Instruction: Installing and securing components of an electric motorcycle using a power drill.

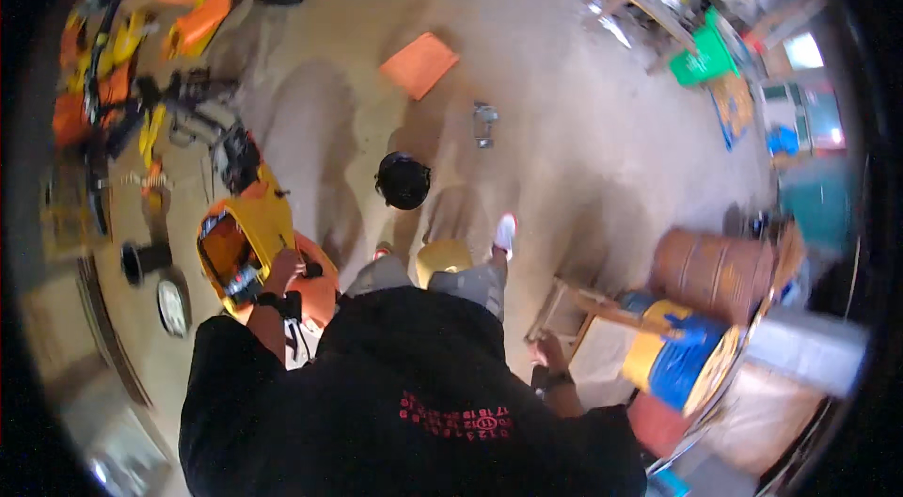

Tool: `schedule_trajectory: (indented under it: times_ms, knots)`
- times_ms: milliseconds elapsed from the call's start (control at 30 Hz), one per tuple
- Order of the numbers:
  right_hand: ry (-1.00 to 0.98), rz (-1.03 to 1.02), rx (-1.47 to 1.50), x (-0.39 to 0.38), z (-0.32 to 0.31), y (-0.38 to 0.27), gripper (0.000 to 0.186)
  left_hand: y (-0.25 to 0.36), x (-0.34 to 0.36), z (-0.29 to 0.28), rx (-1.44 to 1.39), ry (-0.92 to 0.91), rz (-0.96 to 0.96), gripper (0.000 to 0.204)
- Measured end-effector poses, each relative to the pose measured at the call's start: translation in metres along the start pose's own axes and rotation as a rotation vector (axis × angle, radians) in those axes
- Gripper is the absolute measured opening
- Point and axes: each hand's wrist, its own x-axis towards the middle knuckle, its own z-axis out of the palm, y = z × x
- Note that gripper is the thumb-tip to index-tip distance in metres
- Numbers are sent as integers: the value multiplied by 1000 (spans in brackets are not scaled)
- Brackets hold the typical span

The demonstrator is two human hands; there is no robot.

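Observation:
My left hand (286,266) is at the inner edge of a yellow and orange machine body (273,215), with a hollow on its left side. Its fingers look bent inward, but blur hides what they hold, if anything. My right hand (545,351) hangs to the right of my body, close to a wooden frame (557,309); its small, smeared fingers do not show whether they touch it. A yellow rounded thing (442,257) shows between my legs. Ahead of my feet stands a black round container (403,181).
On the floor ahead lie an orange flat piece (419,65) and a small metal part (484,125). A rusty drum (715,273) and a blue-and-yellow drum (679,354) lie at right. A green bin (704,55) sits far right, beside piled scrap. Orange and yellow parts (199,22) fill the far left.

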Motion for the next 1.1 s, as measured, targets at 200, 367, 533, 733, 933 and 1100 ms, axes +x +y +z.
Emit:
schedule_trajectory:
  times_ms: [200,367,533,733,933,1100]
  knots:
    - [338,172,-750,206,162,-250,11,-136,-238,8,-189,981,-213,19]
    - [8,359,-1126,383,232,-345,8,-173,-183,209,-45,1123,-360,19]
    - [-500,-420,-2231,579,251,-271,7,-48,-53,309,989,1044,156,8]
    - [-256,144,-1669,705,313,-95,43,-48,34,299,910,980,143,13]
    - [-205,316,-1708,799,247,-51,33,-81,82,289,778,883,68,10]
    - [-57,233,-1905,824,227,0,27,-97,87,278,786,952,-24,8]
